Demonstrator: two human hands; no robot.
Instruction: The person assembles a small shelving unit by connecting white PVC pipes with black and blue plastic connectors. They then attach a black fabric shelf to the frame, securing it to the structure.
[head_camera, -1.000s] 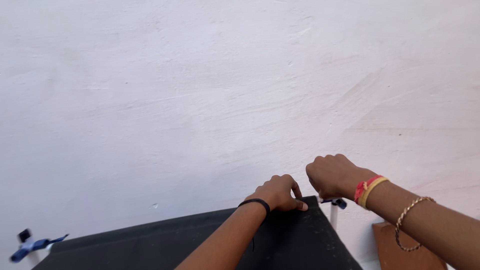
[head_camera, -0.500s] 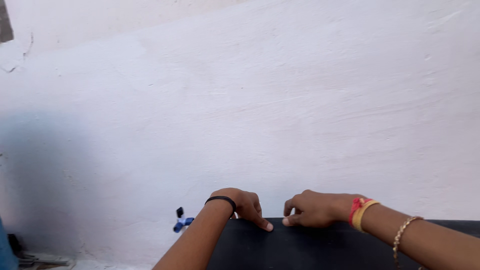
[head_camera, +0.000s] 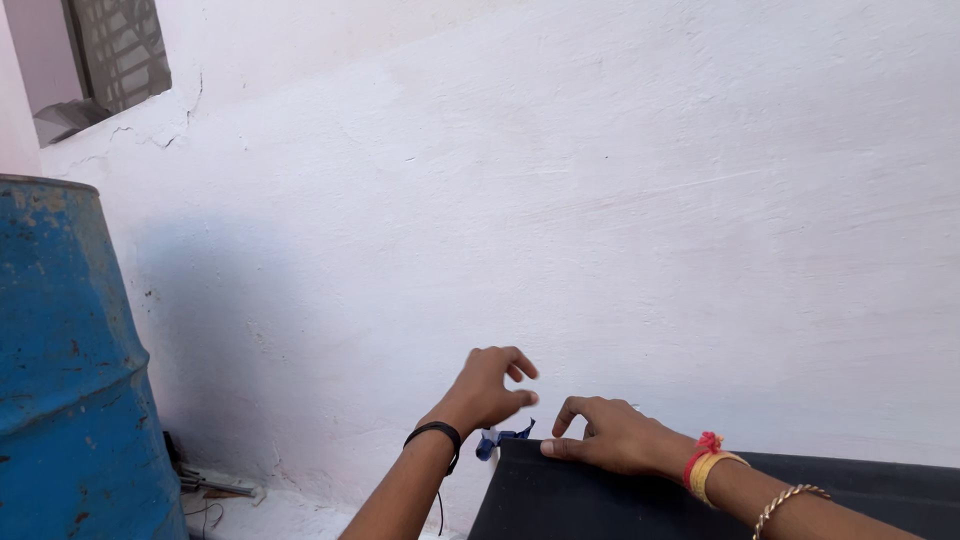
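Two hands are up by the top edge of a black cloth (head_camera: 620, 505) that hangs in front of a white plastered wall (head_camera: 620, 200), no packages or labels or signs anywhere that I can see. The right hand (head_camera: 610, 440) lies flat-ish on the cloth's upper left corner, thumb pressed against the edge and the other fingers bent and a bit apart, not really pinching anything. The left hand (head_camera: 487, 390) hovers just above and left of that corner, fingers loosely curled and open, holding nothing, closest to a small blue clip (head_camera: 497, 440) that sits right at the corner of the cloth. Can't tell if the clip actually bites the fabric or only touches it. Container-wise there's a big blue drum (head_camera: 65, 370) at far left, rusty in spots, and its inside is out of view. Some thin dark bits lie on the floor (head_camera: 270, 510) at its foot, too small to make out. Between drum and cloth there's an open gap of bare wall, and a window opening (head_camera: 115, 50) sits top left.
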